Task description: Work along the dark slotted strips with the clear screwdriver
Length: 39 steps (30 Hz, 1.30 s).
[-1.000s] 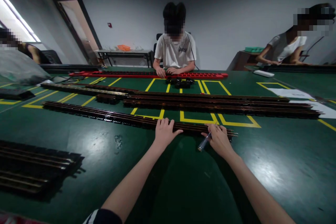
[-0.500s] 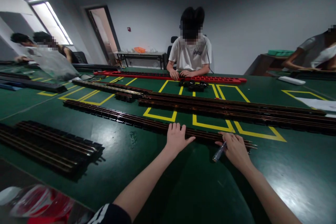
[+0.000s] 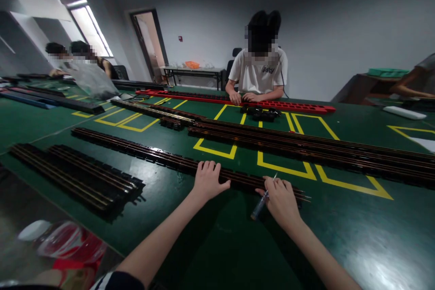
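A long black strip with copper-coloured metal rods along it (image 3: 159, 156) lies slantwise across the green table before me. My left hand (image 3: 208, 182) rests across its middle, fingertips over the far edge and thumb stretched out to the right. Near the strip's right end, my right hand (image 3: 281, 195) is closed around a screwdriver (image 3: 260, 207) with a clear handle. The handle points down towards me, and the thin metal shaft sticks up past my fingers. Part of the strip is hidden under both hands. Bare rod ends poke out to the right of my right hand.
More rodded black strips (image 3: 326, 145) lie farther back, and others (image 3: 84, 181) at the left. Yellow tape outlines (image 3: 288, 170) mark the green table (image 3: 360, 235). Opposite, a person (image 3: 260, 70) works at a red rack (image 3: 306, 106) beside black parts (image 3: 261, 113). A plastic jar (image 3: 68, 240) stands below the left edge.
The strip has slid left across the table, both hands moving with it. The screwdriver stays in my right hand, its shaft now showing above the fingers. The view has turned slightly left.
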Motion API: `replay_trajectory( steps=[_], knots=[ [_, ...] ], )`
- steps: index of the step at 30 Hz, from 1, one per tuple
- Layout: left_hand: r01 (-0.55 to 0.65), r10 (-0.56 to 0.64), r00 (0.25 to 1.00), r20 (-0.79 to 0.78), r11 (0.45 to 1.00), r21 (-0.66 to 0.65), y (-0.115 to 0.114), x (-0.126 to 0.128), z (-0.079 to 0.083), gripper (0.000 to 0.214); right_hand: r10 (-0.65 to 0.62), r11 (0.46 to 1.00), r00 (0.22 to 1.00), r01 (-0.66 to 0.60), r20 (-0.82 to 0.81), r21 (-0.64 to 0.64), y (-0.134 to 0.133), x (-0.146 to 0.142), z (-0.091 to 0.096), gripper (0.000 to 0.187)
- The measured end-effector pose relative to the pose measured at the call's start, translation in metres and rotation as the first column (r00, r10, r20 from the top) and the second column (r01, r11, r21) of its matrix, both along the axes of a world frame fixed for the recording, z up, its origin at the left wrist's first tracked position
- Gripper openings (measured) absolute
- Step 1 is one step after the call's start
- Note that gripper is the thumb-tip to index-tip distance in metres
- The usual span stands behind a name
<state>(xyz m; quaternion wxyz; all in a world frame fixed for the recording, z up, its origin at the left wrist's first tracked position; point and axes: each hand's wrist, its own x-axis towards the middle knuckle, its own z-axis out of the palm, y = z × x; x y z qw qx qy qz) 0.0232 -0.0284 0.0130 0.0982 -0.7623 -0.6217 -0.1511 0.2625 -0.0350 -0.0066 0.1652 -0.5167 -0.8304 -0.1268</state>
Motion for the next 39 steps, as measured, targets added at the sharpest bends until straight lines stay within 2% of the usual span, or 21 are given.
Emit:
replay_trajectory(
  steps=[8, 10, 14, 17, 20, 25, 30, 33, 35, 36, 37, 38, 39],
  knots=[
    [-0.074, 0.074, 0.997, 0.009, 0.997, -0.001, -0.014, -0.048, 0.0, 0.039, 0.035, 0.973, 0.999, -0.039, -0.02, -0.227, -0.015, -0.069, 0.029, 0.026],
    [-0.077, 0.077, 0.997, 0.009, 0.997, 0.008, -0.017, -0.061, 0.0, 0.039, 0.089, 0.953, 0.996, -0.086, -0.005, -0.289, -0.017, -0.081, 0.038, 0.025],
    [-0.113, 0.113, 0.994, -0.004, 0.993, 0.019, -0.024, -0.083, -0.002, 0.038, 0.245, 0.883, 0.969, -0.235, -0.029, -0.405, -0.019, -0.094, 0.055, 0.028],
    [-0.14, 0.14, 0.99, -0.016, 0.99, 0.018, -0.026, -0.096, -0.003, 0.037, 0.251, 0.856, 0.968, -0.223, -0.002, -0.466, -0.019, -0.097, 0.067, 0.03],
    [-0.118, 0.118, 0.993, -0.019, 0.993, 0.012, -0.027, -0.102, -0.001, 0.037, 0.273, 0.821, 0.962, -0.235, -0.005, -0.521, -0.019, -0.098, 0.076, 0.033],
    [-0.106, 0.106, 0.994, 0.011, 0.994, -0.012, -0.025, -0.102, 0.003, 0.031, 0.281, 0.79, 0.959, -0.257, -0.044, -0.556, -0.018, -0.092, 0.072, 0.047],
    [-0.016, 0.02, 0.999, 0.047, 0.997, -0.069, -0.025, -0.106, -0.002, 0.03, 0.315, 0.72, 0.941, -0.324, -0.127, -0.613, -0.018, -0.08, 0.06, 0.039],
    [-0.038, 0.046, 0.986, 0.163, 0.998, -0.052, -0.03, -0.108, -0.01, 0.031, 0.29, 0.716, 0.938, -0.344, -0.189, -0.608, -0.017, -0.076, 0.057, 0.043],
    [-0.147, 0.134, 0.935, 0.329, 0.989, 0.015, -0.036, -0.105, -0.018, 0.036, 0.261, 0.728, 0.939, -0.343, -0.223, -0.593, -0.018, -0.077, 0.056, 0.043],
    [-0.251, 0.206, 0.869, 0.449, 0.967, 0.043, -0.039, -0.103, -0.021, 0.042, 0.246, 0.734, 0.94, -0.341, -0.238, -0.587, -0.018, -0.077, 0.057, 0.042],
    [-0.358, 0.272, 0.77, 0.577, 0.933, 0.037, -0.042, -0.101, -0.024, 0.049, 0.232, 0.736, 0.939, -0.34, -0.252, -0.585, -0.018, -0.078, 0.057, 0.04],
    [-0.447, 0.327, 0.636, 0.699, 0.894, -0.011, -0.045, -0.098, -0.026, 0.053, 0.218, 0.735, 0.939, -0.337, -0.265, -0.588, -0.019, -0.079, 0.057, 0.038],
    [-0.515, 0.365, 0.46, 0.809, 0.852, -0.092, -0.046, -0.096, -0.026, 0.05, 0.208, 0.732, 0.938, -0.338, -0.277, -0.592, -0.021, -0.08, 0.058, 0.036]
  ],
)
